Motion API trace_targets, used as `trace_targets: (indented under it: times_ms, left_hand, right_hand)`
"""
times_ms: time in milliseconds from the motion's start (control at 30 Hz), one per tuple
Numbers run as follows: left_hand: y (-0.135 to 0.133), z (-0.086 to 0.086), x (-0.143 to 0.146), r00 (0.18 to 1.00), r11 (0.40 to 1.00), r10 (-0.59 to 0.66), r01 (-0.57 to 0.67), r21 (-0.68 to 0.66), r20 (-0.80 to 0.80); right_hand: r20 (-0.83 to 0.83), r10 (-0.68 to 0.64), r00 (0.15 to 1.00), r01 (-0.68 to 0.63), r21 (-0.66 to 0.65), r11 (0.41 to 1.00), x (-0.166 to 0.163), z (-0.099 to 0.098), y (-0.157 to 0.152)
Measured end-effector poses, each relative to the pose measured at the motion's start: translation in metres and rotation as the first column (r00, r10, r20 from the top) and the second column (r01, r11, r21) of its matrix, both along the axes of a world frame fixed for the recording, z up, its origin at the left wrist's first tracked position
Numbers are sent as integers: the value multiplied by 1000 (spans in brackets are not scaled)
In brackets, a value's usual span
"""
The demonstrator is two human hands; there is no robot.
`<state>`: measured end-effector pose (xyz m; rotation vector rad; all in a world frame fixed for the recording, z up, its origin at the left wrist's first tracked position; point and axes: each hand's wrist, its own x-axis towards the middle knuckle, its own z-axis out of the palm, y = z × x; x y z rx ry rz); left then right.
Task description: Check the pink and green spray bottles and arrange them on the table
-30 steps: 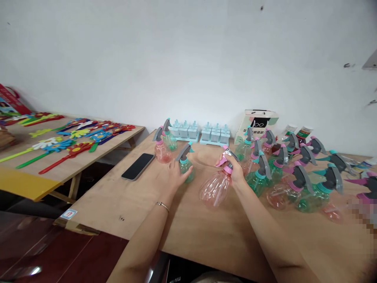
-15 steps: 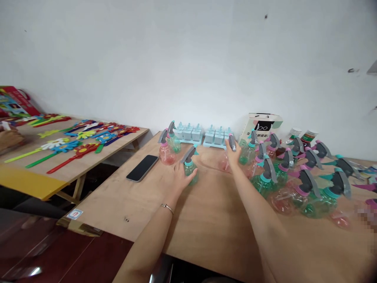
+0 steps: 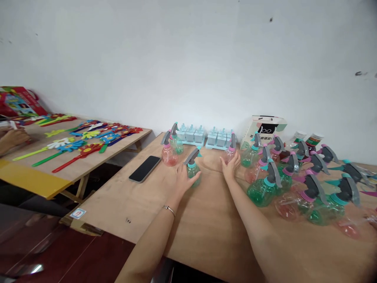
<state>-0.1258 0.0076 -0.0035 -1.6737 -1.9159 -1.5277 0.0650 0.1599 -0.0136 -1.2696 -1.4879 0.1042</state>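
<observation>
My left hand (image 3: 184, 177) is around the lower body of a green spray bottle (image 3: 193, 169) with a grey trigger head, thumb on its right side and the other fingers partly hidden. Farther right, my right hand (image 3: 231, 166) grips the round body of a pink spray bottle (image 3: 229, 154) from its near right side. Both bottles stand upright on the wooden table (image 3: 206, 212). Behind my left hand are another pink spray bottle (image 3: 169, 155) and a green spray bottle (image 3: 177, 144), side by side.
Several spray bottles (image 3: 262, 192) crowd the table's right side. Light-blue ice-pop moulds (image 3: 218, 139) and a printed box (image 3: 262, 131) stand by the wall. A phone (image 3: 145, 169) lies left. Another person's hand (image 3: 13, 139) is at a table with flower-shaped hand clappers (image 3: 88, 149).
My right hand has moved from the pink bottle's trigger head down to its body. My left hand stays at the green bottle. The view has shifted slightly.
</observation>
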Motion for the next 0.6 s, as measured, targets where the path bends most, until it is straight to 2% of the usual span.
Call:
trace_targets:
  times_ms: [100, 200, 333, 400, 433, 467, 500, 567, 600]
  left_hand:
    - [0, 0, 1, 1000, 1000, -21, 21, -5, -3]
    - [-1, 1, 1, 999, 999, -35, 35, -18, -16]
    - [-5, 1, -2, 997, 996, -71, 70, -51, -18]
    - [-6, -1, -3, 995, 994, -96, 95, -55, -5]
    - [-6, -2, -2, 995, 993, -100, 100, -55, 3]
    - [-7, -2, -1, 995, 994, -96, 96, -56, 10]
    - [-6, -2, 1, 996, 995, -85, 86, -59, 16]
    - [-6, -2, 6, 997, 995, -75, 75, -67, 5]
    - [-7, -2, 9, 996, 994, -87, 85, -74, -19]
  right_hand:
    - [-36, -8, 999, 6, -58, 998, -3, 13, 11]
    - [-64, -15, 998, 11, -61, 998, -4, 25, 18]
    - [-118, -36, 992, 34, -19, 999, -7, 29, 5]
    - [-193, 54, 980, -43, 64, 997, -11, 29, -13]
    - [-223, 163, 961, -139, 117, 983, -14, 30, -24]
    - [-225, 311, 923, -280, 158, 947, -18, 32, -35]
    - [-202, 474, 857, -445, 174, 878, -23, 35, -46]
    - [-161, 721, 674, -710, 130, 692, -34, 44, -66]
    - [-167, 781, 602, -779, 92, 620, -38, 49, -74]
